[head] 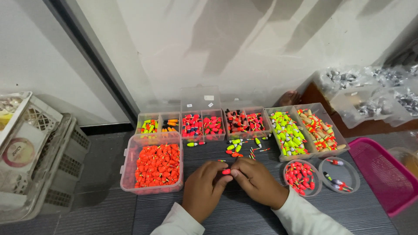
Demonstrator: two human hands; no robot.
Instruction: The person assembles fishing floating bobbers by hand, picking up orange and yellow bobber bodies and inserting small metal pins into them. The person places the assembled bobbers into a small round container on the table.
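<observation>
My left hand (203, 188) and my right hand (257, 180) meet fingertip to fingertip over the dark ribbed table (244, 217). Between them they pinch one small red float bead (226, 172). Just beyond my fingers lies a loose scatter of yellow-green and red floats (238, 147). A clear box of orange-red beads (156, 165) stands left of my left hand. A round clear tub of red floats (301, 177) sits right of my right hand.
Several clear compartment boxes of coloured floats (244, 122) line the wall. A second round tub (339, 174) holds a few floats. A pink basket (383, 174) is at the right, grey crates (48, 165) at the left, and bags of dark parts (370, 91) at the back right.
</observation>
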